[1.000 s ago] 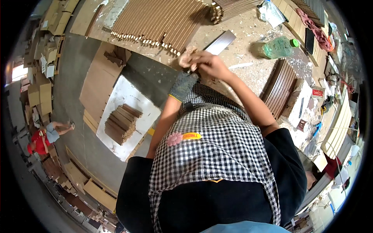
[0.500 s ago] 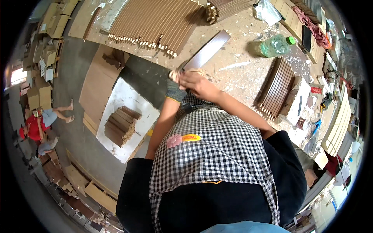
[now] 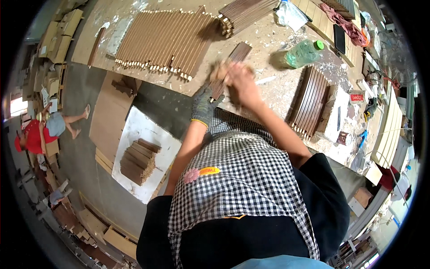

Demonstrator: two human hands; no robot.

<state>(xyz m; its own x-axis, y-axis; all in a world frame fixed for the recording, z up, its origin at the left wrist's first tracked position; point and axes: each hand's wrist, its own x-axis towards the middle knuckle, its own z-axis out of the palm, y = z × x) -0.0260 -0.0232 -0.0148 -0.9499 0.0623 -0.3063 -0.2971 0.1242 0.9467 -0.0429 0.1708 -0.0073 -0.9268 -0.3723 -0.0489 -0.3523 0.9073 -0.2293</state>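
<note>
A brown wooden slat [image 3: 240, 51] lies slantwise near the table's front edge. My left hand [image 3: 203, 104], in a dark grey knitted glove with a yellow cuff, grips the slat's near end. Over the slat's middle is my bare right hand [image 3: 243, 80], smeared by motion. It holds a tan, crumpled piece [image 3: 219, 71], pressed against the slat; whether this is cloth or paper I cannot tell. Just beyond and to the left, many brown slats [image 3: 163, 42] with pale ends lie side by side in a wide row.
Another slat bundle [image 3: 246, 13] sits at the back; a stack [image 3: 309, 103] stands at the right. Near them are a green bottle [image 3: 304, 54] and a black phone [image 3: 339, 38]. Below left, a white board [image 3: 130, 188] carries more slats. A person in red [image 3: 33, 134] is far left.
The slat has turned from its smooth, shiny face to a duller brown side. My right hand has moved forward along it with the tan piece; my left hand keeps the near end.
</note>
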